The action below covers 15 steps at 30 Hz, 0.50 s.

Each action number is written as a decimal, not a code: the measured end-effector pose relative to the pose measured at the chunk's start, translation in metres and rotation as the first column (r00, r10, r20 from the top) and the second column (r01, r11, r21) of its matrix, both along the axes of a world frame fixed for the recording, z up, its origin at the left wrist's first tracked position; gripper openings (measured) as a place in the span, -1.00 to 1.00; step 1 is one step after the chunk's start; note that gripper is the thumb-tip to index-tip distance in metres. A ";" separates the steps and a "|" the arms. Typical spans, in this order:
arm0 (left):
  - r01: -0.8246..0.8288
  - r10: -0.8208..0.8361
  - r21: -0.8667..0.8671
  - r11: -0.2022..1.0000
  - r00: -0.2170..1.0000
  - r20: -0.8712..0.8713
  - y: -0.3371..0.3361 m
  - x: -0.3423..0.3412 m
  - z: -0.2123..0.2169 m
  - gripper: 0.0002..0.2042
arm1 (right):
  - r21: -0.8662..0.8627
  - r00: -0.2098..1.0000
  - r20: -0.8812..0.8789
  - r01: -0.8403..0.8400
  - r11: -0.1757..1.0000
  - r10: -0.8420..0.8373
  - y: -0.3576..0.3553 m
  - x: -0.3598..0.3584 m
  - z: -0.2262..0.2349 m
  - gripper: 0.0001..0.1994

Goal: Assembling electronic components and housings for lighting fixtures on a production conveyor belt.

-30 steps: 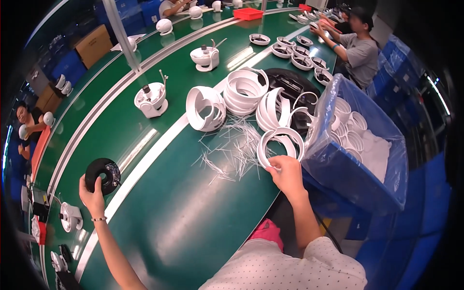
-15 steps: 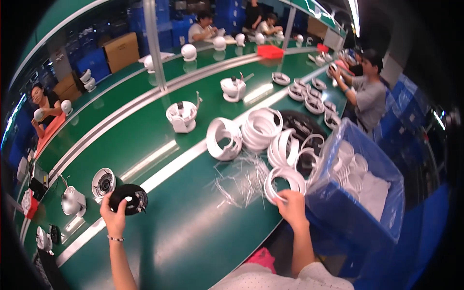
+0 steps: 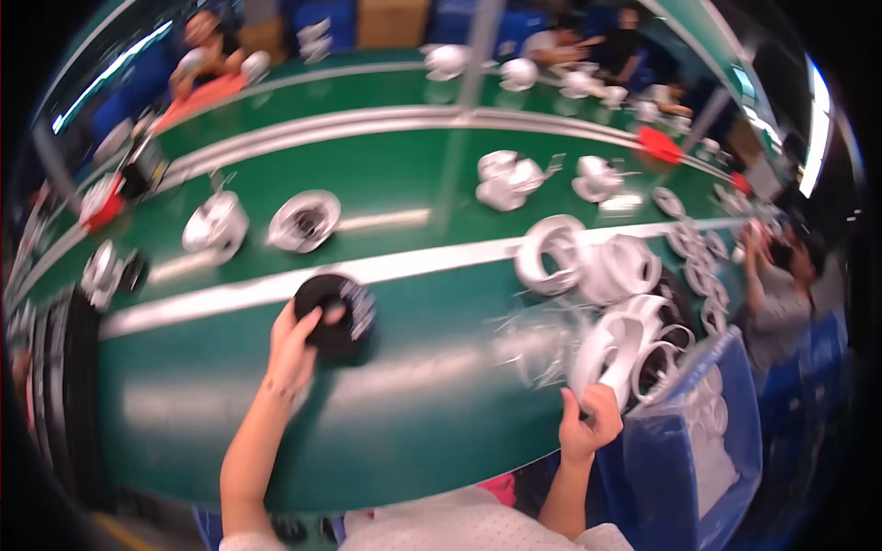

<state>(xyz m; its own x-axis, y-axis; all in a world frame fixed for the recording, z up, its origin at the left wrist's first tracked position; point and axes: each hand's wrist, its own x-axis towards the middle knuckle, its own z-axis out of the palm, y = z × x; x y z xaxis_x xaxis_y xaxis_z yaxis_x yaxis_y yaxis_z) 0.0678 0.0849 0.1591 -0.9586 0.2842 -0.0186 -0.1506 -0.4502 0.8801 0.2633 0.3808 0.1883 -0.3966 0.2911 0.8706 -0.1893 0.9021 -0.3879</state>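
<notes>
My left hand is closed round the edge of a black disc-shaped part with a hole in its middle, held up over the green table. Its fingertips partly show through the hole. At the front right, my right hand has its fingers curled at the lower rim of a white plastic ring, which stands tilted. Motion blur softens that grip. More white rings are stacked just behind. Thin clear plastic strips lie left of the ring.
A blue bin lined with clear plastic holds white parts on my right. White round housings stand on the green belt beyond a pale rail. Black stacked trays are at the left. Co-workers sit around the line.
The view has swung left, shifting the scene to the right. My left hand still holds the black part; my right hand stays at the white ring, which now looks more upright.
</notes>
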 end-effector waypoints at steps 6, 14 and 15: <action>-0.214 0.218 0.152 0.965 0.976 -0.005 -0.011 0.022 0.013 -0.73 | -0.098 0.662 0.494 -0.603 0.792 0.564 -0.074 -0.042 -0.033 -0.85; -0.255 0.244 -0.034 0.966 0.950 -0.197 -0.023 0.044 0.005 -0.66 | 0.073 0.528 0.797 -0.565 0.822 0.292 -0.095 -0.062 -0.001 -0.32; -0.275 0.262 -0.044 0.960 0.945 -0.197 -0.019 0.045 0.001 -0.66 | 0.070 0.462 0.856 -0.546 0.835 0.231 -0.091 -0.064 -0.001 -0.14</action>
